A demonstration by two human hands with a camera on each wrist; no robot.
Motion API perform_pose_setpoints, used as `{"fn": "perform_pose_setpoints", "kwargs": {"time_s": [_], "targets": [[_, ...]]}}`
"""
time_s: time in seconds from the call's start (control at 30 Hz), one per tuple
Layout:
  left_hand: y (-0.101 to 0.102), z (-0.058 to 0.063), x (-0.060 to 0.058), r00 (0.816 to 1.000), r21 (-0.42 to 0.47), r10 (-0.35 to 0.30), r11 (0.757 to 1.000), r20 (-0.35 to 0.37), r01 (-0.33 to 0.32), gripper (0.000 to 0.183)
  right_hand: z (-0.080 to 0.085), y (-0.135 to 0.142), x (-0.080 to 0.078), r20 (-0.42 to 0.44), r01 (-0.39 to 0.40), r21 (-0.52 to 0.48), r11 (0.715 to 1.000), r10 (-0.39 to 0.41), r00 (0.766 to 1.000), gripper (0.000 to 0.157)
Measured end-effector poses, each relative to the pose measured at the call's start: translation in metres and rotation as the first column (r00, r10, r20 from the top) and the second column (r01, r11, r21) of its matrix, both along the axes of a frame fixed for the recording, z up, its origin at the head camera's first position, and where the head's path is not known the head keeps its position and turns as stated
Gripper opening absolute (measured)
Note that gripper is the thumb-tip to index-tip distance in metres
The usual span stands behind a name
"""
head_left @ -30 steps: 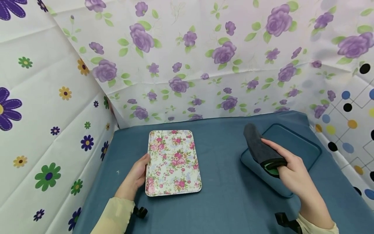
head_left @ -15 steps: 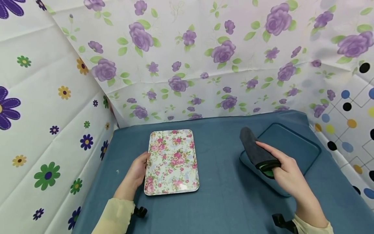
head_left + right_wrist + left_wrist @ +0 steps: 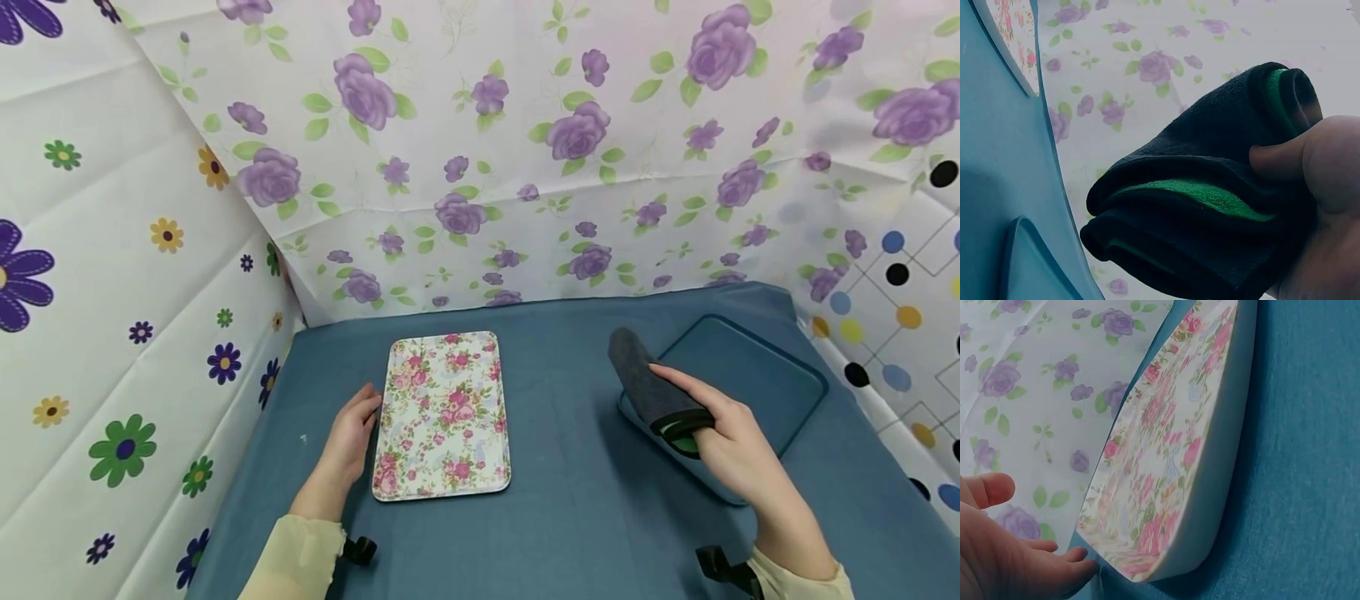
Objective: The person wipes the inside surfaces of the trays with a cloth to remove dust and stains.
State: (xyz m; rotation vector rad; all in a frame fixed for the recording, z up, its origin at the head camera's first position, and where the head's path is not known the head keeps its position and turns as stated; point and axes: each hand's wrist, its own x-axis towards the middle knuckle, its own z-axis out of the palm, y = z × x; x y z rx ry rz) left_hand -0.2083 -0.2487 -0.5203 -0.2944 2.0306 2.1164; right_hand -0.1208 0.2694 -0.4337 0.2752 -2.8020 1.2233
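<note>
Head view: the left hand (image 3: 347, 437) has let go of the left edge of the floral tray (image 3: 442, 417) and is now just beside it, fingers unclenched and gripping nothing; the tray lies face up on the bench (image 3: 555, 525), left of centre. In the same interval the right hand (image 3: 738, 450), gripping a folded dark grey cloth (image 3: 656, 387), has shifted slightly left and nearer, at the left edge of the blue tray (image 3: 757, 379). Assessment: the floral tray appears to be set down and unsupported by either of the hands, while the cloth remains in use or in carriage. The bench bears a blue covering, lightly creased. A rose-printed sheet (image 3: 517, 158) closes the far side, a daisy-printed sheet (image 3: 82, 350) the left, a dotted sheet (image 3: 922, 283) the right. Left wrist view: fingers extended near the tray's rim; contact cannot be confirmed. The tray's pale outer wall shows against the blue covering. Right wrist view: the thumb presses on the cloth, whose folds show a green inner face and dark edging; corners of both trays appear at left, the rose print beyond.
</note>
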Motion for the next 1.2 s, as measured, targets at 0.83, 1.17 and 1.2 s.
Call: {"fn": "perform_pose_setpoints", "kwargs": {"time_s": [0.83, 1.17, 1.2], "targets": [[0.275, 0.017, -0.054, 0.887, -0.460, -0.385, 0.855, -0.255, 0.239, 0.049, 0.000, 0.085, 0.027, 0.007, 0.228, 0.102, 0.968, -0.230, 0.973, 0.106], [0.382, -0.008, -0.063, 0.846, -0.747, -0.508, 0.624, -0.163, 0.231, 0.034, -0.011, 0.118, 0.045, 0.078, 0.389, 0.161, 0.907, -0.405, 0.911, 0.104], [0.388, -0.009, -0.061, 0.846, -0.775, -0.511, 0.592, -0.149, 0.221, 0.034, -0.012, 0.119, 0.047, 0.083, 0.399, 0.155, 0.904, -0.414, 0.906, 0.105]]}}
